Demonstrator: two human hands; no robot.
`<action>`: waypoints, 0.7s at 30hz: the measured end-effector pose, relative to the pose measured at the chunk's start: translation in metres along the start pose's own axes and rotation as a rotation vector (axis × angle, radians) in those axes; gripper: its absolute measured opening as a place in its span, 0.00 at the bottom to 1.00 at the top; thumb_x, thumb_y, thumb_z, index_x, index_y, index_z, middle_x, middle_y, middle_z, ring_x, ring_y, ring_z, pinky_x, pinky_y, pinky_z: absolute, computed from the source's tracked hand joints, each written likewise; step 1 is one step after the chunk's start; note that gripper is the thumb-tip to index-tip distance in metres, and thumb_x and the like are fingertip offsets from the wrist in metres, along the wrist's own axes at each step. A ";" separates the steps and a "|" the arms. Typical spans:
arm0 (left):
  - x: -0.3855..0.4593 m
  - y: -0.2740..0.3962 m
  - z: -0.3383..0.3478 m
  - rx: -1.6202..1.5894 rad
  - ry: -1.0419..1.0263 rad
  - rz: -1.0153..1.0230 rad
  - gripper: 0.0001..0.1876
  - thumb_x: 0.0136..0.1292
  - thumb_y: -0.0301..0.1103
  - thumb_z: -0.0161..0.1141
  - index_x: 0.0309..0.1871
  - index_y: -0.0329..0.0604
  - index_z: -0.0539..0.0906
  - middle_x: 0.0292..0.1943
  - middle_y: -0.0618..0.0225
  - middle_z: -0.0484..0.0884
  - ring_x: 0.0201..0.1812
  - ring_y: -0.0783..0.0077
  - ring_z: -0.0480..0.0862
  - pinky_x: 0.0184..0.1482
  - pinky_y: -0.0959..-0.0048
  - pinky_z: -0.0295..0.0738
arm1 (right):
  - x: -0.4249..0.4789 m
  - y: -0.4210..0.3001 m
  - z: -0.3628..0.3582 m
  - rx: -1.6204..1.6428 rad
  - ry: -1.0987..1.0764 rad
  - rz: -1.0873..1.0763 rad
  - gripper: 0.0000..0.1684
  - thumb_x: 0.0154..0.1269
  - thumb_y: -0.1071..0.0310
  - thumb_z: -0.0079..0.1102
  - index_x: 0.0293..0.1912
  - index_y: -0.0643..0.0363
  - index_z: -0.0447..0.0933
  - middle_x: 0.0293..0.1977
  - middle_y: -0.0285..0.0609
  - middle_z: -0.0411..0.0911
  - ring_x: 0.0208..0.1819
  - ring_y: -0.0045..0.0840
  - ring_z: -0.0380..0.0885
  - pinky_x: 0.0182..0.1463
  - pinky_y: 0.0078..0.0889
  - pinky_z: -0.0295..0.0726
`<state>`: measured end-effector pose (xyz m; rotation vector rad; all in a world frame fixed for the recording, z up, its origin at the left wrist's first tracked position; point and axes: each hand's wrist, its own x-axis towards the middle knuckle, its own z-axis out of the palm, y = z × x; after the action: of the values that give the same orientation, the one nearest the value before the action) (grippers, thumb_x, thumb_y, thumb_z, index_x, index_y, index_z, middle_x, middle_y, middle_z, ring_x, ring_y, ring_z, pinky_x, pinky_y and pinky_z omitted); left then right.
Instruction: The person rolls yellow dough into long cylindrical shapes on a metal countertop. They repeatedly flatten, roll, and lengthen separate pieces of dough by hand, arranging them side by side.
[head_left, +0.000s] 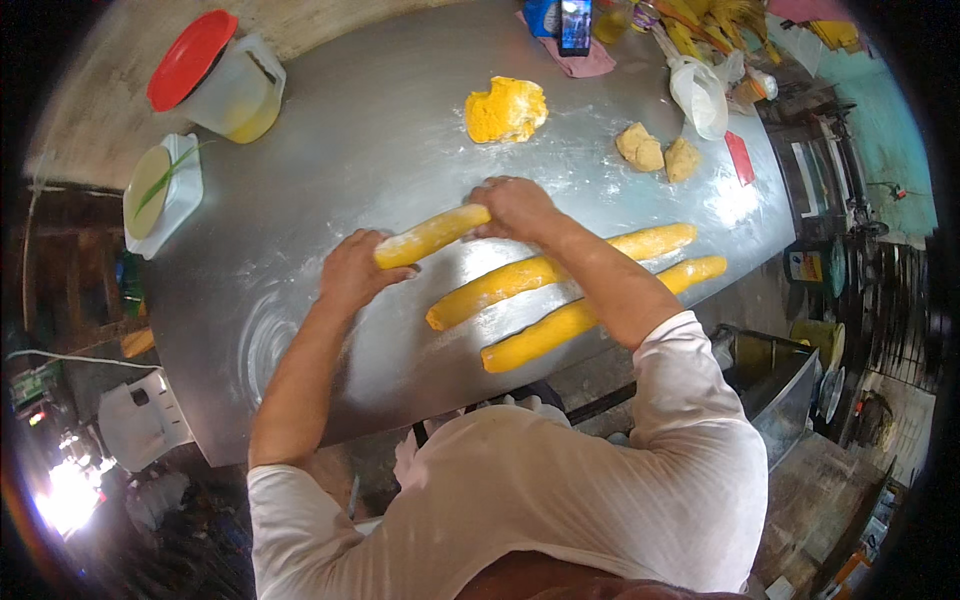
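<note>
Between my two hands lies a short, floured yellow dough roll (433, 235), slanting up to the right over the metal table (352, 150). My left hand (361, 268) grips its lower left end, thumb along the near side. At the upper right end, my right hand (514, 208) is closed around it, fingers partly hidden. Two longer yellow dough logs rest nearer my body: one log (495, 289) passes under my right forearm, and the other log (540, 335) is closest to the table's front edge. A rough yellow dough lump (506, 110) sits beyond my right hand.
Two paler dough pieces (640, 147) sit right of the yellow lump, near a white scoop (699, 97) and a red scraper (739, 158). A phone (575, 28) stands at the back. At far left are a plastic pitcher (244, 90) with a red lid and a white scale (184, 187).
</note>
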<state>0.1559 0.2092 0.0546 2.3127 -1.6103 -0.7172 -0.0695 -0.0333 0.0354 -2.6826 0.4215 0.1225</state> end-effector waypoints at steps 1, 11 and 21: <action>0.011 0.012 0.012 0.012 0.023 0.027 0.38 0.50 0.61 0.83 0.62 0.51 0.87 0.56 0.61 0.87 0.62 0.54 0.85 0.62 0.55 0.80 | -0.012 0.015 -0.002 -0.028 0.002 0.029 0.35 0.56 0.39 0.80 0.55 0.50 0.84 0.50 0.47 0.85 0.56 0.44 0.84 0.60 0.51 0.83; -0.026 -0.014 0.069 -0.076 0.553 -0.201 0.37 0.66 0.51 0.73 0.72 0.39 0.78 0.70 0.47 0.79 0.73 0.44 0.75 0.77 0.49 0.62 | -0.004 0.136 -0.008 0.592 0.661 0.521 0.56 0.64 0.32 0.73 0.76 0.65 0.70 0.72 0.64 0.75 0.74 0.54 0.73 0.78 0.47 0.71; -0.181 -0.041 0.141 0.155 0.488 -0.779 0.45 0.73 0.57 0.64 0.84 0.40 0.62 0.84 0.41 0.58 0.85 0.37 0.54 0.83 0.36 0.47 | 0.131 0.132 0.015 0.898 0.717 0.542 0.47 0.67 0.38 0.74 0.72 0.60 0.73 0.63 0.61 0.82 0.68 0.51 0.80 0.74 0.55 0.73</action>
<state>0.0667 0.4035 -0.0372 2.9222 -0.5539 -0.1065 0.0131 -0.1774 -0.0492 -1.5997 1.0948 -0.7166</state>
